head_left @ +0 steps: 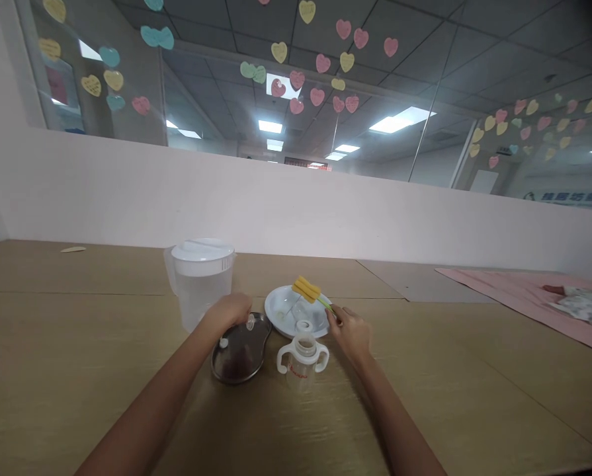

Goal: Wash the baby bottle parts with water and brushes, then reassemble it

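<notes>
My right hand [351,334] is closed round the green handle of a bottle brush [306,289], its yellow sponge head above a white bowl [272,305]. Water and a clear piece show in the bowl. My left hand [233,309] is closed over the far side of a kidney-shaped metal tray [241,354], with a small clear piece [251,322] at its fingertips. A small white part [223,342] lies at the tray's left. Between my forearms stands an uncapped baby bottle [301,367] with two white handles. A white ring [303,326] shows behind its mouth.
A clear lidded pitcher [204,284] stands behind my left hand. On the right lies a pink cloth [514,294] with a patterned item on it. A flat pale piece [73,249] lies at the far left, and a white wall [276,211] bounds the table's back.
</notes>
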`<action>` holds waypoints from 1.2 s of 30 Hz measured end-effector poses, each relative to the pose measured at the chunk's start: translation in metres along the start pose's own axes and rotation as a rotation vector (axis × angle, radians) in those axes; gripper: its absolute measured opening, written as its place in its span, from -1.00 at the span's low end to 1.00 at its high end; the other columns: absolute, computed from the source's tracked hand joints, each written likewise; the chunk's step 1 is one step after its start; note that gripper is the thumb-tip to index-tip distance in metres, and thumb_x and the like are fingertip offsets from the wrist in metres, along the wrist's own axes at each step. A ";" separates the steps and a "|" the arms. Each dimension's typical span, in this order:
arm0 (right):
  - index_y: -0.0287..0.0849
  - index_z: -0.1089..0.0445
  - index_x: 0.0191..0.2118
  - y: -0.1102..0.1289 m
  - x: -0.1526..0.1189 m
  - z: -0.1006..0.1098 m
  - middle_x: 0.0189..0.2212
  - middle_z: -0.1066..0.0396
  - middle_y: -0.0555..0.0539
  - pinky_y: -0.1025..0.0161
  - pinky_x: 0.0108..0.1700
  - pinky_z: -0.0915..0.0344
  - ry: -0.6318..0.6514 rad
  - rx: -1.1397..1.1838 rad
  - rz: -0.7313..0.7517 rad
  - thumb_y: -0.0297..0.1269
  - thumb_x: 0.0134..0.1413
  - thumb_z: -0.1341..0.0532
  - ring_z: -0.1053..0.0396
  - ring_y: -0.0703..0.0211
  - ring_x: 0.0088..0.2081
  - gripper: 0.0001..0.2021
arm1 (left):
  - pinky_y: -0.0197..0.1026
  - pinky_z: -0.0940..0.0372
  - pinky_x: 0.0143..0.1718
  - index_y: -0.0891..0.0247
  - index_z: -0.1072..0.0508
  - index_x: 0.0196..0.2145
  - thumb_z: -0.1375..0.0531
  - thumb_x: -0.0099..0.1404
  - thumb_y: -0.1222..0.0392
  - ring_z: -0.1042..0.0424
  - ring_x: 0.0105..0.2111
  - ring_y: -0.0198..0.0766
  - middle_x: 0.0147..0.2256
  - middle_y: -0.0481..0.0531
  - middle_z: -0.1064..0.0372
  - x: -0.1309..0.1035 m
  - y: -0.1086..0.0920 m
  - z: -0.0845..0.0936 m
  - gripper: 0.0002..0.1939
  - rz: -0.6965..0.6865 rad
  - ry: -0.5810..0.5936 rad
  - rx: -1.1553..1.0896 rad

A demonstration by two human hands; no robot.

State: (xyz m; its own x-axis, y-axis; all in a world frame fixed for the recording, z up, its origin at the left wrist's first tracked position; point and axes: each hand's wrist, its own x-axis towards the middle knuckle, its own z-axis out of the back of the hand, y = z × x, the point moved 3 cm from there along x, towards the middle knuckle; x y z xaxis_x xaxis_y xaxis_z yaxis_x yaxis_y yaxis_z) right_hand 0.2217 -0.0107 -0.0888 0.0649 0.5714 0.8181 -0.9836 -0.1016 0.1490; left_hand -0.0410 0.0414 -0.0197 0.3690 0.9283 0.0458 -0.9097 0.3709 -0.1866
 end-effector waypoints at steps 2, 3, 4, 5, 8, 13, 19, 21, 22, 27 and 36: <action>-0.12 -0.48 -0.31 0.000 0.000 0.000 -0.56 -0.41 -0.02 0.32 -0.54 0.14 0.009 -0.020 -0.024 -0.11 0.16 0.01 -0.28 0.31 -0.57 -0.66 | -0.21 -0.17 -0.48 0.31 -0.34 -0.80 -0.18 -0.24 0.37 -0.35 -0.56 -0.14 -0.65 0.17 -0.36 0.003 0.000 -0.004 -0.90 0.012 -0.004 0.024; -0.11 -0.48 -0.32 -0.001 0.000 -0.001 -0.55 -0.42 -0.02 0.32 -0.55 0.14 0.008 -0.024 -0.041 -0.11 0.15 0.00 -0.28 0.31 -0.57 -0.66 | -0.19 -0.18 -0.46 0.32 -0.35 -0.79 -0.18 -0.23 0.37 -0.37 -0.53 -0.11 -0.62 0.21 -0.38 0.004 0.000 -0.005 -0.91 0.016 -0.005 0.032; -0.11 -0.48 -0.32 -0.001 0.000 -0.001 -0.54 -0.43 -0.03 0.32 -0.55 0.14 0.003 -0.025 -0.060 -0.11 0.15 0.01 -0.28 0.30 -0.57 -0.66 | -0.17 -0.19 -0.44 0.32 -0.37 -0.77 -0.19 -0.21 0.37 -0.39 -0.50 -0.08 -0.59 0.24 -0.40 0.005 -0.001 -0.006 -0.92 0.018 -0.006 0.037; -0.12 -0.47 -0.32 -0.002 0.000 -0.001 -0.53 -0.44 -0.03 0.32 -0.55 0.14 -0.004 -0.021 -0.081 -0.10 0.15 0.01 -0.28 0.30 -0.58 -0.65 | -0.16 -0.20 -0.43 0.32 -0.38 -0.75 -0.19 -0.20 0.36 -0.40 -0.48 -0.06 -0.56 0.25 -0.42 0.005 -0.001 -0.007 -0.93 0.019 -0.006 0.041; -0.15 -0.46 -0.36 -0.005 0.000 -0.002 -0.55 -0.42 -0.04 0.32 -0.55 0.13 -0.035 -0.010 -0.135 -0.04 0.15 0.03 -0.25 0.29 -0.60 -0.60 | -0.18 -0.21 -0.41 0.30 -0.42 -0.70 -0.20 -0.17 0.32 -0.41 -0.45 -0.07 -0.53 0.25 -0.43 0.005 0.000 -0.009 -0.96 0.019 -0.009 0.044; -0.19 -0.44 -0.42 -0.010 0.003 0.002 -0.50 -0.41 -0.09 0.31 -0.47 0.02 -0.113 0.018 -0.076 -0.09 0.17 0.02 -0.27 0.22 -0.46 -0.61 | -0.22 -0.19 -0.44 0.29 -0.43 -0.71 -0.22 -0.17 0.27 -0.39 -0.50 -0.12 -0.57 0.19 -0.42 0.002 -0.001 -0.005 -0.94 0.014 -0.008 0.038; -0.12 -0.48 -0.42 -0.024 0.008 0.015 -0.45 -0.44 -0.05 0.04 -0.02 0.08 -0.237 -0.104 -0.080 -0.24 0.16 -0.03 -0.24 0.16 -0.37 -0.71 | -0.21 -0.17 -0.48 0.27 -0.46 -0.65 -0.20 -0.08 0.25 -0.38 -0.54 -0.12 -0.55 0.17 -0.42 -0.007 -0.014 0.004 -0.92 -0.054 0.019 0.035; -0.09 -0.49 -0.41 -0.028 0.009 0.018 -0.47 -0.44 -0.03 -0.06 0.03 0.20 -0.252 -0.141 -0.100 -0.26 0.14 -0.05 -0.23 0.17 -0.39 -0.73 | -0.22 -0.17 -0.47 0.25 -0.47 -0.60 -0.20 -0.07 0.25 -0.38 -0.53 -0.12 -0.54 0.14 -0.42 -0.010 -0.020 0.005 -0.94 -0.088 0.020 0.037; -0.08 -0.49 -0.41 -0.029 0.009 0.019 -0.47 -0.44 -0.02 -0.08 0.03 0.23 -0.251 -0.149 -0.102 -0.26 0.13 -0.06 -0.23 0.18 -0.39 -0.74 | -0.22 -0.17 -0.46 0.24 -0.48 -0.57 -0.19 -0.06 0.26 -0.39 -0.50 -0.12 -0.53 0.14 -0.43 -0.012 -0.024 0.006 -0.94 -0.105 0.010 0.039; -0.04 -0.49 -0.43 -0.025 0.009 0.022 -0.47 -0.44 0.00 -0.11 0.04 0.27 -0.251 -0.148 -0.082 -0.28 0.11 -0.08 -0.22 0.18 -0.38 -0.76 | -0.12 -0.19 -0.27 0.33 -0.49 -0.43 -0.05 0.16 0.22 -0.40 -0.32 -0.03 -0.36 0.30 -0.43 -0.015 -0.049 0.001 -0.77 -0.201 -0.098 0.050; -0.02 -0.49 -0.37 -0.024 0.007 0.011 -0.43 -0.45 -0.01 -0.13 0.06 0.30 -0.195 -0.140 -0.106 -0.27 0.11 -0.08 -0.25 0.17 -0.33 -0.78 | -0.09 -0.06 0.05 0.25 -0.50 -0.32 0.07 0.31 0.11 -0.22 0.01 -0.12 -0.04 0.14 -0.32 0.023 -0.077 -0.049 -0.64 -0.531 -0.200 -0.062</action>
State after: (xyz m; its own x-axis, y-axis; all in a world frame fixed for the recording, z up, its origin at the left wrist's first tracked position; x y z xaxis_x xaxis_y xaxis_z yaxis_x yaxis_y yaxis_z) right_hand 0.2476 -0.0136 -0.0802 0.1870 0.4040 0.8954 -0.9823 0.0720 0.1727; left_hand 0.0465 0.0328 -0.0522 0.7242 0.6040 0.3328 -0.5940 0.7915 -0.1440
